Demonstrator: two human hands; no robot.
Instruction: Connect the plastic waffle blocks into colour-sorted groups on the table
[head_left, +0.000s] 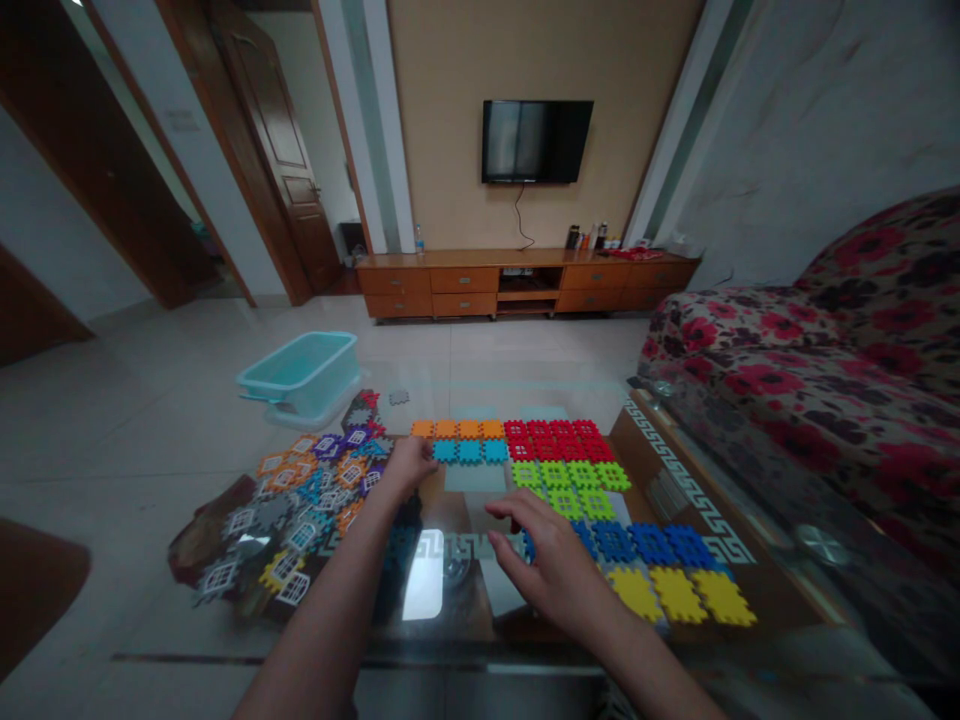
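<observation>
My left hand (409,464) is at the left end of a row of light blue interlocking tiles (469,452), fingers closed on the end tile, which they mostly hide. Directly behind that row lies a row of orange tiles (469,429). My right hand (538,548) hovers over the glass table with thumb and fingers apart and nothing between them. Close by it are lime green window tiles (576,500) and dark blue tiles (651,543), partly covered by the hand. Red window tiles (564,438) lie behind the green ones, and three yellow tiles (677,594) lie nearer me.
A mixed heap of window and plain tiles (304,535) covers the glass table's left side. One grey tile (399,397) lies apart at the back. Beyond the table stands a turquoise plastic tub (307,372). A floral sofa (825,330) borders the right side.
</observation>
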